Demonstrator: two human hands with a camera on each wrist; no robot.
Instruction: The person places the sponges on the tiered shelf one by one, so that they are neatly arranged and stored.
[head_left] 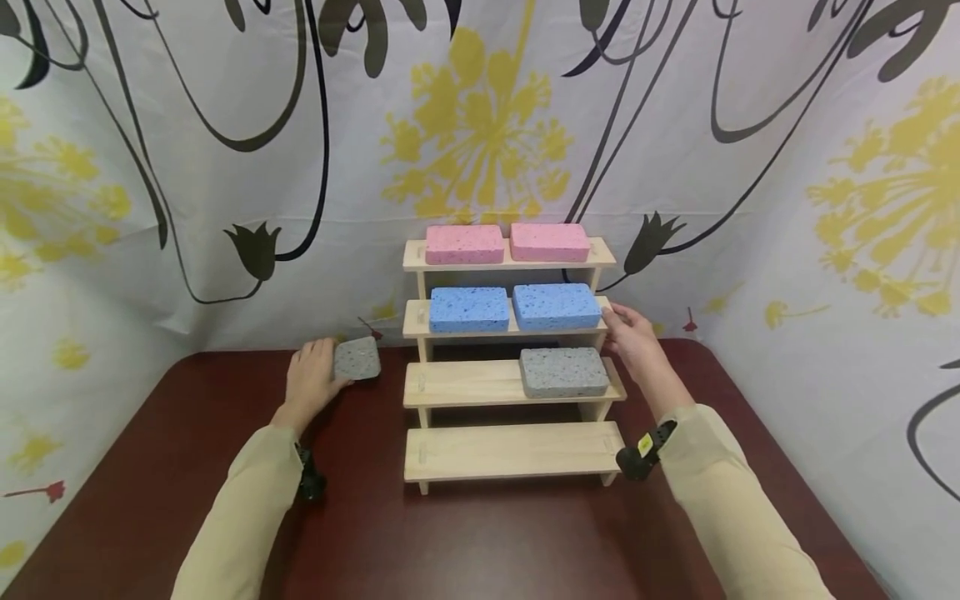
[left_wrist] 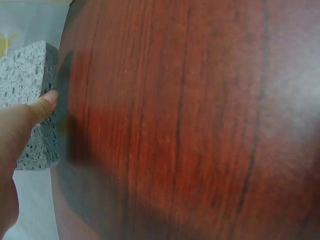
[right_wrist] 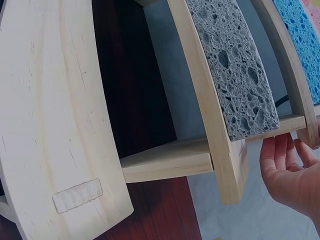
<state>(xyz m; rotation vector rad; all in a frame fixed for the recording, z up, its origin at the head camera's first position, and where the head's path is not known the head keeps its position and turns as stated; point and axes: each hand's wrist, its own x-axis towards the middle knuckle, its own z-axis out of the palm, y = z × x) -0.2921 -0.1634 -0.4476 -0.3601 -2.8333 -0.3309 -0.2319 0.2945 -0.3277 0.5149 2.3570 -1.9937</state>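
Note:
Out to the left of a wooden tiered shelf [head_left: 487, 454], my left hand [head_left: 311, 375] grips a grey sponge [head_left: 357, 359]. The left wrist view shows its thumb [left_wrist: 47, 102] pressed on the side of this sponge. My right hand [head_left: 633, 337] holds the shelf's right side, at the tier bearing two blue sponges [head_left: 468, 309] [head_left: 557, 306]. In the right wrist view its fingers [right_wrist: 280, 155] bend against the wooden side piece. A second grey sponge [head_left: 564, 372] lies on the right half of the tier below. Two pink sponges [head_left: 465, 244] [head_left: 550, 242] sit on the top tier.
The shelf stands on a dark red-brown table [head_left: 495, 542]. Behind and on both sides hangs a white cloth [head_left: 480, 183] with yellow flowers and dark stems. Wrist cameras are strapped at both sleeves.

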